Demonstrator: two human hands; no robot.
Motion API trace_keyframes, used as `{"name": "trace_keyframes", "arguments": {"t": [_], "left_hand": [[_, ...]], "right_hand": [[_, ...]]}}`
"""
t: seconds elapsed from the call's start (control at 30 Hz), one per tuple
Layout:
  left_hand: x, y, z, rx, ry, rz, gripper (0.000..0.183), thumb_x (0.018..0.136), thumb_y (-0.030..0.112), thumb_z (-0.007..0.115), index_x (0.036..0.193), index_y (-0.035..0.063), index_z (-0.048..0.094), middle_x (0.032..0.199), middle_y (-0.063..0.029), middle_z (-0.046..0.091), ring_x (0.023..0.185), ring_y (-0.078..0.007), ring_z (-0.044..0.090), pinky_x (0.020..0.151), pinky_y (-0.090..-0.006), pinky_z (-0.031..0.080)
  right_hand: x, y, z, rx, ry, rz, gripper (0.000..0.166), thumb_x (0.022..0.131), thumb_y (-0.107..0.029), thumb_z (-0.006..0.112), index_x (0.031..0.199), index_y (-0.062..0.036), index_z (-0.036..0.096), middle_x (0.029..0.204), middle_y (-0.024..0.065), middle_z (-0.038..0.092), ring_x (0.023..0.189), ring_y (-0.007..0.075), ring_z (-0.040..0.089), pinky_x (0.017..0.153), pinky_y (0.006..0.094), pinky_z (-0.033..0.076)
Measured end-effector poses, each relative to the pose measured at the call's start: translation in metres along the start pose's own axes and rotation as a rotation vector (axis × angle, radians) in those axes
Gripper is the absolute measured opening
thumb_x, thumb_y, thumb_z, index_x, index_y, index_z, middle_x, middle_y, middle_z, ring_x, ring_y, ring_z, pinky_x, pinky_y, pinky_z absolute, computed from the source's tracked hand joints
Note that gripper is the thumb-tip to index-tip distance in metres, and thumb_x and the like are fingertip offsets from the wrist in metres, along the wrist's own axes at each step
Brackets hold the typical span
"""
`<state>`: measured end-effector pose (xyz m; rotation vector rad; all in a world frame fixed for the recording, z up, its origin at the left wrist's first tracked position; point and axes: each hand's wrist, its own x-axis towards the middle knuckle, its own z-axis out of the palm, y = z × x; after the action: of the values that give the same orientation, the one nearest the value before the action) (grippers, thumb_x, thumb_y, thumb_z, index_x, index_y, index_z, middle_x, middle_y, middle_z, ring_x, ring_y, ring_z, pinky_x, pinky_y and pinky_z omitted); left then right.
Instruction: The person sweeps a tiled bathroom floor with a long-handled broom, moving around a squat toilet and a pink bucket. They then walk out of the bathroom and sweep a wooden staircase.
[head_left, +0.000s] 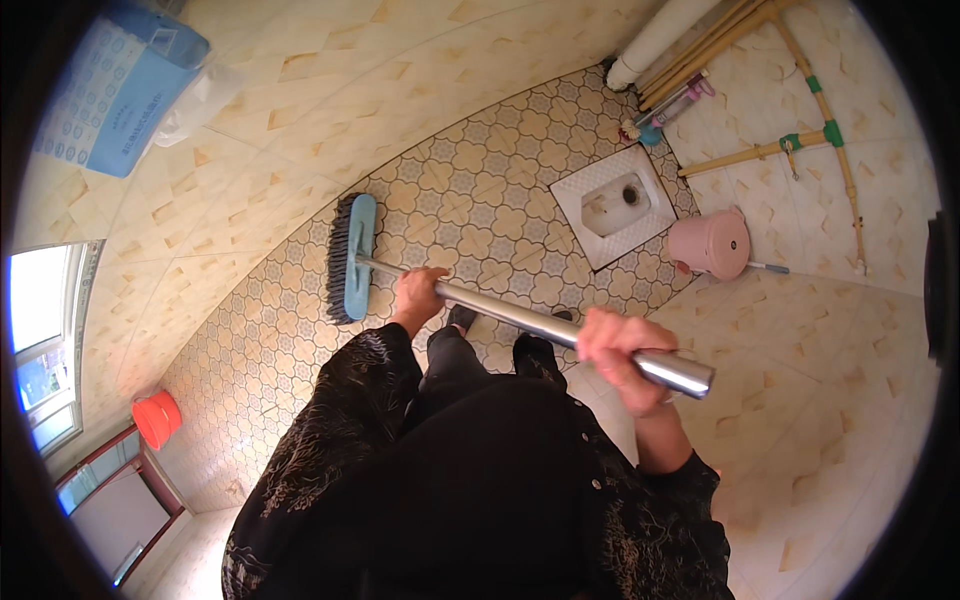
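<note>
A long-handled broom crosses in front of my body on a slant. Its shiny metal handle (517, 313) runs from the upper right end near my chest down to the blue broom head (362, 255). Dark bristles (339, 262) face the left wall, low by the tiled floor; whether they touch it I cannot tell. Lower on the handle, my left hand (420, 295) is wrapped around the pole. My right hand (626, 356) grips it close to the top end, which sticks out past the fist.
A white squat toilet (615, 206) is set into the patterned floor (465, 187). Beside it stand a pink lidded bin (709, 244) and toilet brushes (649, 131). Pipes (795, 142) run along the wall. An orange-red bucket (156, 420) stands near a door (124, 510); a blue package (120, 97) is upper left.
</note>
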<state>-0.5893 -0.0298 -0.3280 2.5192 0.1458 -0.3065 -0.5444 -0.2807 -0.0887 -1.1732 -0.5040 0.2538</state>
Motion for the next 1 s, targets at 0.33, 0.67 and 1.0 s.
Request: {"name": "trace_keyframes", "arguments": {"t": [0.33, 0.67, 1.0], "left_hand": [[0.076, 0.212, 0.095, -0.183, 0.024, 0.152, 0.024, 0.059, 0.007, 0.058, 0.081, 0.016, 0.06, 0.076, -0.0046, 0.06, 0.081, -0.024, 0.056, 0.074, -0.0358, 0.038], [0.159, 0.378, 0.143, -0.492, 0.113, 0.227, 0.018, 0.06, 0.007, 0.058, 0.077, 0.0133, 0.06, 0.073, -0.0075, 0.061, 0.077, -0.0286, 0.056, 0.073, -0.0357, 0.039], [0.231, 0.428, 0.161, -0.677, 0.032, 0.355, 0.019, 0.058, 0.003, 0.059, 0.075, 0.0114, 0.06, 0.077, -0.0091, 0.059, 0.078, -0.0306, 0.055, 0.071, -0.0353, 0.042]], "right_hand": [[-0.013, -0.119, -0.172, -0.156, -0.028, -0.13, 0.017, 0.08, -0.009, 0.049, 0.068, -0.0077, 0.037, 0.052, 0.0015, 0.042, 0.043, 0.0127, 0.038, 0.058, 0.0321, 0.029], [0.036, -0.211, -0.242, -0.42, -0.297, -0.206, 0.018, 0.077, -0.008, 0.049, 0.069, -0.0103, 0.034, 0.05, -0.0015, 0.042, 0.038, 0.0104, 0.034, 0.053, 0.0301, 0.025], [0.069, -0.208, -0.233, -0.609, 0.017, -0.163, 0.024, 0.072, -0.011, 0.057, 0.062, -0.0099, 0.035, 0.046, -0.0001, 0.041, 0.036, 0.0118, 0.034, 0.049, 0.0298, 0.026]]}}
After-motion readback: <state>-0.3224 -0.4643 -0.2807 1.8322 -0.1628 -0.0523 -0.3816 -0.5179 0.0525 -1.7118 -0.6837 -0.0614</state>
